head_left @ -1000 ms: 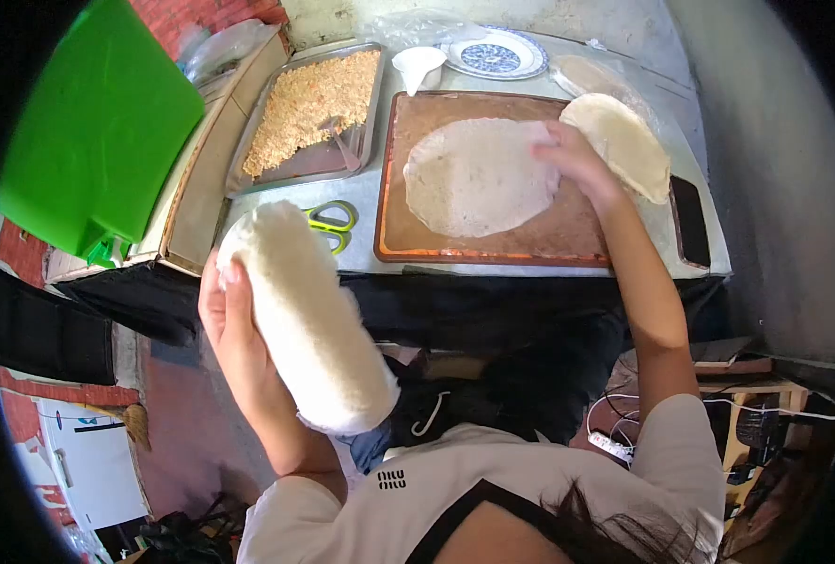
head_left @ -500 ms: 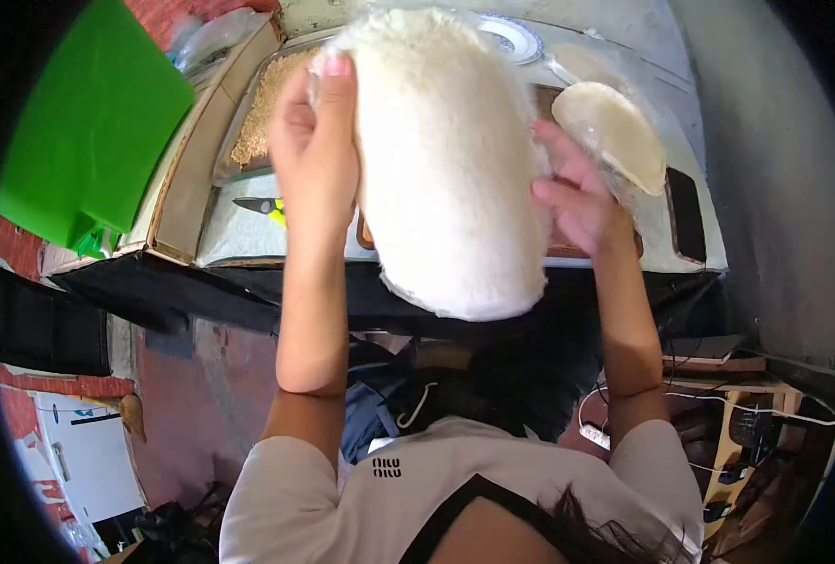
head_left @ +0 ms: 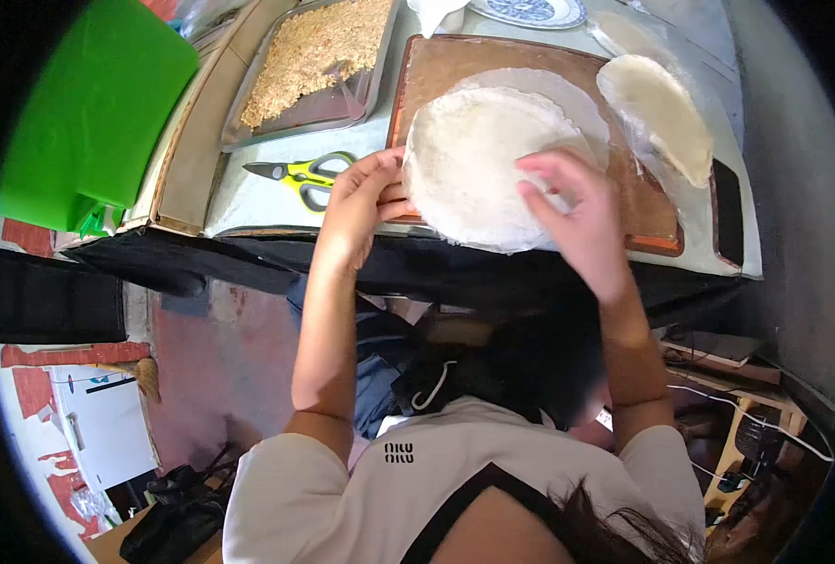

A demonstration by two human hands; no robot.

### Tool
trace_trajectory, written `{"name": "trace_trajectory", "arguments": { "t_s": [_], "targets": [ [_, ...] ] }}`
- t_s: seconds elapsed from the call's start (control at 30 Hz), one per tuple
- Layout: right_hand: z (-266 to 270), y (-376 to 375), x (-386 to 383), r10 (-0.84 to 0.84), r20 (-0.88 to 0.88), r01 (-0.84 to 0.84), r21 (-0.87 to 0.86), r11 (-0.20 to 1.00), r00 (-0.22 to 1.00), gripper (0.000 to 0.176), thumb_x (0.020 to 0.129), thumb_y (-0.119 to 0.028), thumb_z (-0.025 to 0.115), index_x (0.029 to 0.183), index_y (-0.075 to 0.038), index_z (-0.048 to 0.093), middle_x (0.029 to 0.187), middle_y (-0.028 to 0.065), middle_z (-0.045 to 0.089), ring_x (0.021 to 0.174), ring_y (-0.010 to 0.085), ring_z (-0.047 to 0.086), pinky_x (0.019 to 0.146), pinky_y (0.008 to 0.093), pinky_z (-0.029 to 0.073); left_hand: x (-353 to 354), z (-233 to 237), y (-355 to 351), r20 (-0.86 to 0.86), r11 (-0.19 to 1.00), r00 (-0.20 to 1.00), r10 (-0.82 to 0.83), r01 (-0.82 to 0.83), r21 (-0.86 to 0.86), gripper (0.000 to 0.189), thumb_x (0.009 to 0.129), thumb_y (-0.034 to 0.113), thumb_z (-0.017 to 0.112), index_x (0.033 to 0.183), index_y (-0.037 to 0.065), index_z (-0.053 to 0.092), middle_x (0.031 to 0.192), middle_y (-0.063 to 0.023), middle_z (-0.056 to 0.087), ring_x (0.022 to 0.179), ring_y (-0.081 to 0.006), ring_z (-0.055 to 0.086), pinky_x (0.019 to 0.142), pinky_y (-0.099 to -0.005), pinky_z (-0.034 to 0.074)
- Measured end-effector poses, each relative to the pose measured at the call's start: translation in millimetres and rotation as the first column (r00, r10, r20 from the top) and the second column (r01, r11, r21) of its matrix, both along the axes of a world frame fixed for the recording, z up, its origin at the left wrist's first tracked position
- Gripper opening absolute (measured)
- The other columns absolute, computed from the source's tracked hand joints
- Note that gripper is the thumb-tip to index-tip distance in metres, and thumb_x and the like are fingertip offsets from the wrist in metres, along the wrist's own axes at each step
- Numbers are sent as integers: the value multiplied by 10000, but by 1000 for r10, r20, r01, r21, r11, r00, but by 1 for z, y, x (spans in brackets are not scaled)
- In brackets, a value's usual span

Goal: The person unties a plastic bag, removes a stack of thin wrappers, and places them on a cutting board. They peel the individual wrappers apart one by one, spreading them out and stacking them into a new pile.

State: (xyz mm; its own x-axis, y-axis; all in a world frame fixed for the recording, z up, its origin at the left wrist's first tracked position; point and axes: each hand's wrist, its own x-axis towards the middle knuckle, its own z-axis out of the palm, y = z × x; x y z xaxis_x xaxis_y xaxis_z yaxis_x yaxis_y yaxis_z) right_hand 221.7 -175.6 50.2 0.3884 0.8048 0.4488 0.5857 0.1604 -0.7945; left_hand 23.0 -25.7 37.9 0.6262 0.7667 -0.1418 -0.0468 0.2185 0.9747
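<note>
A stack of thin, round white wrappers [head_left: 483, 169] lies over the front of a brown board, its near edge reaching the table's front edge. My left hand [head_left: 359, 202] grips the left rim of the stack with curled fingers. Above the stack's right side is my right hand [head_left: 582, 216], thumb and fingers apart with nothing between them. Another thin, pale sheet [head_left: 568, 99] shows on the board behind the stack. Left of my left hand lies a pair of scissors [head_left: 295, 177] with yellow-green handles.
The brown board [head_left: 427, 66] rests on the table. A metal tray [head_left: 361, 113] of crumbly filling with a spoon stands at the back left. Folded wrappers in plastic [head_left: 662, 117] and a dark phone [head_left: 728, 214] lie right. Behind are a blue-patterned plate [head_left: 530, 9] and a green container [head_left: 88, 113].
The wrapper stack, held up tilted between both hands before, has come down onto the board. My right hand has let go of its side. The tray, scissors and board show more fully.
</note>
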Motion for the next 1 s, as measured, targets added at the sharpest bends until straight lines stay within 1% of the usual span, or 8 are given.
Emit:
{"name": "trace_trajectory", "arguments": {
  "t_s": [0.07, 0.17, 0.4, 0.5, 0.67, 0.73, 0.97, 1.0],
  "targets": [
    [-5, 14, -21, 144, -87, -141, 37, 989, 986, 198, 774, -81, 730, 943, -14, 652, 910, 119, 665, 813, 252, 644, 700, 317, 512, 0, -2, -5, 52, 999, 999, 0, 3, -51, 308, 996, 100, 452, 1271, -31, 500, 1027, -130, 678, 865, -175, 693, 733, -268, 594],
    [-4, 30, -47, 192, -53, -193, -14, 981, 980, 193, 759, -79, 746, 900, -9, 634, 866, 125, 655, 768, 254, 645, 691, 325, 512, 0, -5, -8, 84, 998, 996, 15, -10, -62, 310, 988, 90, 473, 1274, -28, 490, 1008, -130, 677, 852, -168, 692, 731, -273, 597],
    [-19, 53, -62, 130, 92, -132, 12, 991, 987, 241, 680, -95, 781, 796, -16, 585, 809, 130, 595, 749, 320, 608, 673, 416, 492, 2, -15, -11, 63, 1000, 998, 12, -10, -21, 253, 960, 79, 572, 1194, -16, 546, 960, -104, 694, 831, -122, 677, 707, -223, 556],
    [-23, 49, -61, 125, 96, -121, -47, 992, 987, 197, 694, -66, 753, 801, -14, 597, 789, 123, 590, 722, 301, 608, 654, 389, 494, 1, -16, -10, 100, 995, 995, 27, -17, -103, 252, 972, 101, 566, 1193, -18, 571, 967, -103, 703, 845, -115, 678, 733, -227, 558],
    [-22, 43, -54, 160, -130, -169, -56, 984, 978, 90, 776, -22, 689, 835, -3, 624, 772, 110, 620, 685, 219, 621, 633, 306, 494, 1, -18, -13, 63, 996, 997, 54, -50, -72, 317, 962, 99, 584, 1257, -10, 548, 1014, -103, 698, 889, -137, 677, 781, -239, 565],
    [-20, 40, -49, 198, -206, -218, -78, 973, 958, 60, 849, -30, 650, 885, 18, 642, 800, 108, 659, 721, 170, 641, 655, 275, 498, 2, -17, -16, 65, 998, 996, 61, -59, -34, 289, 946, 76, 604, 1219, -8, 559, 1016, -97, 697, 888, -134, 676, 789, -243, 557],
    [-37, 42, -30, 218, -364, -281, -130, 951, 906, 115, 897, -59, 632, 929, 50, 650, 840, 107, 689, 757, 144, 640, 717, 276, 506, 7, -31, -20, 180, 979, 981, 71, -103, 176, 139, 886, 35, 683, 992, -14, 605, 890, -73, 692, 826, -88, 642, 719, -205, 517],
    [-38, 42, -29, 220, -364, -283, -128, 951, 905, 117, 902, -63, 629, 921, 50, 651, 834, 102, 686, 763, 140, 638, 716, 276, 505, 6, -30, -21, 122, 980, 991, 46, -69, 187, 129, 884, 40, 689, 973, -15, 613, 878, -69, 690, 817, -82, 636, 714, -204, 513]
  ]
}}
